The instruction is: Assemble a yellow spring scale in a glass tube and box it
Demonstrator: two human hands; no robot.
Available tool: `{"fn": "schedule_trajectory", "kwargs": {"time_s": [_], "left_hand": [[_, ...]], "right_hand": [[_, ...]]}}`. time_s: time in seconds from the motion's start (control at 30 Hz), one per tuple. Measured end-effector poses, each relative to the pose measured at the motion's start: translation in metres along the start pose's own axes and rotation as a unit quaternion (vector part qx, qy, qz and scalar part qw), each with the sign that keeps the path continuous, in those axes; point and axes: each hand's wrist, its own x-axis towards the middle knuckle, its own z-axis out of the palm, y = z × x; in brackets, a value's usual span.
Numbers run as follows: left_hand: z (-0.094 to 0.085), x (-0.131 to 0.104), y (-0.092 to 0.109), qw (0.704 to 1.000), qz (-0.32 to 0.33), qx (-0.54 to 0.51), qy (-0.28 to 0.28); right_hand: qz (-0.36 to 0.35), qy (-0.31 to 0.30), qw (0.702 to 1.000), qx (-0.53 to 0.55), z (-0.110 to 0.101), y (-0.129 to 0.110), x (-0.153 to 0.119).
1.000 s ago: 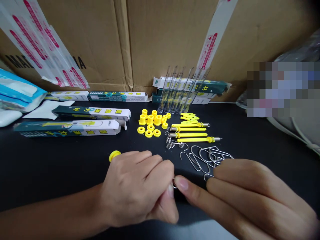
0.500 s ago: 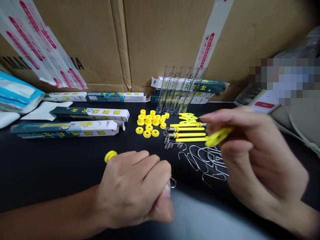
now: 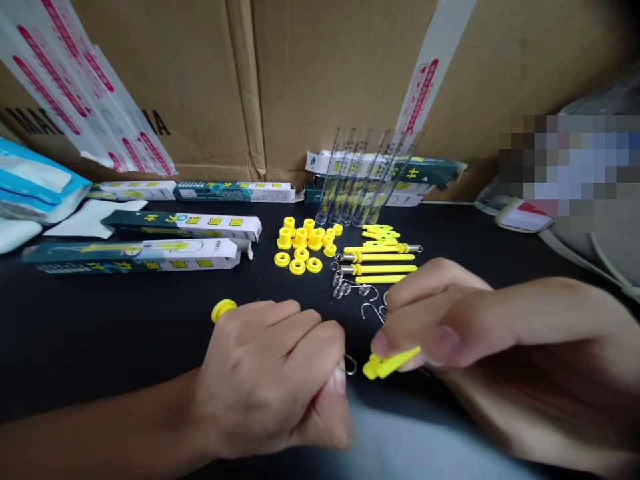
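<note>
My left hand (image 3: 275, 377) is a closed fist, low in the middle of the view. A yellow flanged cap (image 3: 223, 310) shows at its far left side, and a thin metal ring (image 3: 351, 364) sticks out by the thumb. Whatever joins them inside the fist is hidden. Just right of the ring, my right hand (image 3: 450, 327) pinches a small flat yellow piece (image 3: 391, 363) between thumb and fingers. The ring and the yellow piece are apart. Behind my right hand lie metal hooks (image 3: 371, 311), partly covered.
Yellow caps and rings (image 3: 300, 238), yellow rods (image 3: 385, 269), small springs (image 3: 340, 283) and flat yellow pieces (image 3: 381, 232) lie on the black table. Clear tubes (image 3: 345, 187) stand behind them. Printed boxes (image 3: 135, 257) lie left; a large cardboard box (image 3: 320, 73) forms the back.
My right hand has moved down and toward my left hand with the yellow piece, which has turned and now sits near the metal ring. My left hand has barely moved.
</note>
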Motion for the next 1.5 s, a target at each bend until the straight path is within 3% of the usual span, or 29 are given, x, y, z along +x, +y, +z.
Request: {"fn": "schedule_trajectory", "kwargs": {"time_s": [0.1,0.2,0.4,0.57,0.67,0.77,0.83,1.03,1.33,1.5], "left_hand": [[0.001,-0.001,0.001,1.0,0.0,-0.003,0.005],[0.002,-0.001,0.001,1.0,0.002,-0.003,0.016],[0.002,0.0,0.002,1.0,0.004,0.002,0.018],[0.003,0.001,0.001,1.0,0.013,0.003,0.027],[0.003,0.001,0.001,0.999,0.017,0.004,0.026],[0.002,0.001,0.001,0.999,0.02,0.001,0.03],[0.001,0.0,0.002,0.999,0.023,0.0,0.033],[0.001,-0.001,0.002,0.999,0.026,0.008,0.038],[0.001,-0.002,0.003,0.999,0.023,0.016,0.039],[0.0,-0.002,0.003,0.999,0.02,0.019,0.032]], "right_hand": [[-0.01,0.0,0.993,0.122,0.002,0.001,-0.002],[-0.033,0.016,0.988,0.151,0.003,0.003,-0.006],[-0.023,0.013,0.994,0.109,0.002,0.005,-0.011],[-0.053,0.032,0.994,0.088,0.003,0.002,-0.006],[-0.048,0.0,0.998,0.045,0.004,0.001,-0.008],[0.006,-0.019,1.0,-0.017,0.002,0.003,-0.015],[0.014,-0.061,0.998,-0.022,0.001,0.004,-0.018],[-0.024,-0.039,0.998,-0.052,0.0,0.007,-0.019],[0.004,-0.017,0.996,-0.086,-0.004,0.018,-0.041],[0.013,-0.036,0.997,-0.066,-0.004,0.017,-0.042]]}}
